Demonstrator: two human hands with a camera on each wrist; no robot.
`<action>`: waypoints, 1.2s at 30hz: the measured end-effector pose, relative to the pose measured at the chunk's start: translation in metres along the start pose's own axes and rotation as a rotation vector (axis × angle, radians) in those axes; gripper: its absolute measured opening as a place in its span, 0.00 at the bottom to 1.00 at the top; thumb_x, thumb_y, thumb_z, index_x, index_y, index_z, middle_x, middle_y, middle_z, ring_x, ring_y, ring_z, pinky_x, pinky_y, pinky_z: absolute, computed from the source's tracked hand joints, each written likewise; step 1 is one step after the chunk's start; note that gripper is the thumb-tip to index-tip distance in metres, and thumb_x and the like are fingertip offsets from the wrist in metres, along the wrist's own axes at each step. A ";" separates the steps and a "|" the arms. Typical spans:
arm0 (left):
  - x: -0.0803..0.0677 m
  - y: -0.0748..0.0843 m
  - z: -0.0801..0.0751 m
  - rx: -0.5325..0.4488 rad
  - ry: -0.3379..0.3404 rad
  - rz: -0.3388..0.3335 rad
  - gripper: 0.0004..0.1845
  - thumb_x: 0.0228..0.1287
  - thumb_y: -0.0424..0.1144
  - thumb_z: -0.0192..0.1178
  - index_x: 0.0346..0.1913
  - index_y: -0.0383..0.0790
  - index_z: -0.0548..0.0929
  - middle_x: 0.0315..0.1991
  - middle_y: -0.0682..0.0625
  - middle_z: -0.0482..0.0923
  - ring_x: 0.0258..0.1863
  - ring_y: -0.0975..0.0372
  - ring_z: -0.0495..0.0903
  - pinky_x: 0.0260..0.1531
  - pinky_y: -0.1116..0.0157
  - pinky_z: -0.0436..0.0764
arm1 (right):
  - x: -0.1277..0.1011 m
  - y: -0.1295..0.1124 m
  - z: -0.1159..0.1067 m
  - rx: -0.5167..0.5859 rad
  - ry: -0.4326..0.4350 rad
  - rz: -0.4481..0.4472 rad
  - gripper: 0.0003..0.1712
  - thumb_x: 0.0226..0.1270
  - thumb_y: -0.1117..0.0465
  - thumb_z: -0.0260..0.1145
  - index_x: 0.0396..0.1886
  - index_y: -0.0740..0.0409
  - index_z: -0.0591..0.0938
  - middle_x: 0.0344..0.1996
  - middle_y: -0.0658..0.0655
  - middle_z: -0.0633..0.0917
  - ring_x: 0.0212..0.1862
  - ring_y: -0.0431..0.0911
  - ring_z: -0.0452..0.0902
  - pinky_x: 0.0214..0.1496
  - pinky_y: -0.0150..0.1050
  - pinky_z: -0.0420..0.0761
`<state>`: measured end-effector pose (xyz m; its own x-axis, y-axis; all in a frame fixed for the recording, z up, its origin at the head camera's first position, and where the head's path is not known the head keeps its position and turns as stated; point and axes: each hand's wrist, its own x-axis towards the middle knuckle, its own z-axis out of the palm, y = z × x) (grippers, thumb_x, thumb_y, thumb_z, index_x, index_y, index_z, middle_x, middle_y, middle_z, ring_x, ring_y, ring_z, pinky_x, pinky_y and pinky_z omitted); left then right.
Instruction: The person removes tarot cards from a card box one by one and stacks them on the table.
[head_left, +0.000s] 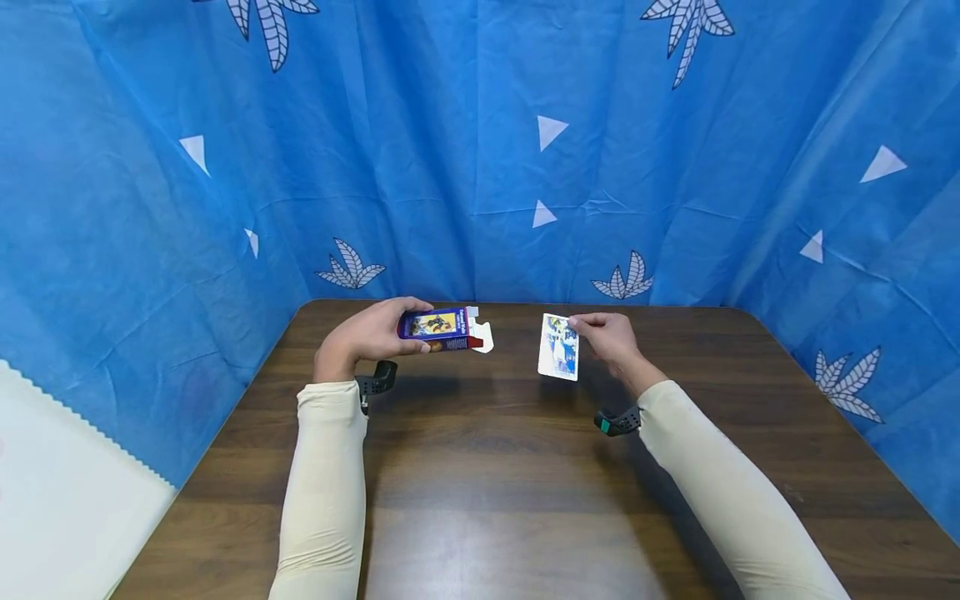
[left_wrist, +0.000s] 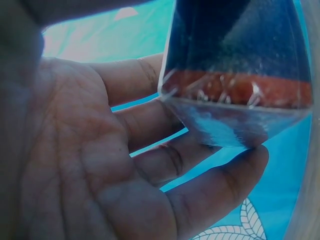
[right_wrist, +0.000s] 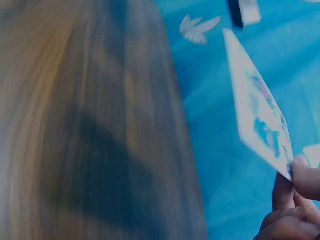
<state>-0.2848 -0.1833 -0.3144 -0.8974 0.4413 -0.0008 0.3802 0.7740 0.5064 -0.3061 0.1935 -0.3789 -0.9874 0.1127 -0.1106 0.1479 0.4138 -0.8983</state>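
Nearest the camera, two forearms in cream sleeves (head_left: 324,492) reach forward over a dark brown wood-grain surface (head_left: 495,500), each with a small dark device strapped at the wrist. The near stretch of the surface shows a soft glare.

Farther out, the left hand (head_left: 367,335) holds a small blue card box (head_left: 438,327) above the surface, fingers (left_wrist: 200,195) curled round its underside and the thumb over the top. The box lies on its side with its white end flap (head_left: 483,335) open and pointing toward the other hand. The left wrist view shows the box's blue and red edge resting across the fingers.

Just apart from it, the right hand (head_left: 611,337) pinches a stack of cards (head_left: 558,347) at the upper corner between thumb and fingers, holding it upright above the surface with the printed face toward the camera. The right wrist view is blurred, but shows the stack edge-on at the fingertips (right_wrist: 300,172).

Beyond the far edge of the surface hangs a blue cloth backdrop (head_left: 480,150) printed with white leaves and triangles, wrapping round both sides. A pale panel (head_left: 60,492) shows at the lower left.
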 end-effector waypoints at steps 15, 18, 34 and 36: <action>0.002 0.002 0.000 -0.006 -0.010 -0.005 0.38 0.59 0.47 0.70 0.70 0.41 0.68 0.62 0.42 0.72 0.57 0.49 0.73 0.60 0.50 0.76 | 0.020 0.049 -0.007 -0.399 -0.044 0.027 0.20 0.71 0.51 0.63 0.46 0.64 0.86 0.45 0.63 0.82 0.43 0.53 0.72 0.38 0.40 0.73; 0.003 0.004 0.000 -0.001 -0.016 0.004 0.38 0.58 0.47 0.70 0.70 0.41 0.69 0.62 0.42 0.72 0.58 0.49 0.73 0.61 0.50 0.76 | 0.020 0.055 -0.004 -0.459 -0.026 0.027 0.18 0.70 0.52 0.64 0.41 0.64 0.86 0.42 0.62 0.83 0.42 0.52 0.73 0.38 0.39 0.76; 0.004 0.002 0.000 0.024 -0.021 0.006 0.38 0.57 0.47 0.71 0.69 0.41 0.69 0.63 0.42 0.73 0.58 0.50 0.73 0.62 0.50 0.75 | 0.016 0.029 0.017 -0.461 0.026 -0.183 0.14 0.71 0.54 0.62 0.43 0.61 0.83 0.40 0.62 0.83 0.39 0.51 0.75 0.42 0.43 0.77; 0.004 0.002 0.000 0.023 -0.019 0.005 0.38 0.57 0.47 0.71 0.69 0.40 0.70 0.62 0.42 0.73 0.58 0.50 0.73 0.62 0.50 0.75 | 0.010 0.011 0.029 -0.361 0.005 -0.295 0.14 0.72 0.55 0.61 0.43 0.62 0.84 0.36 0.61 0.83 0.35 0.49 0.74 0.36 0.39 0.75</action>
<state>-0.2877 -0.1800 -0.3137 -0.8911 0.4535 -0.0149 0.3899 0.7820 0.4863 -0.3156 0.1735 -0.4023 -0.9900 -0.0530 0.1307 -0.1289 0.7165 -0.6856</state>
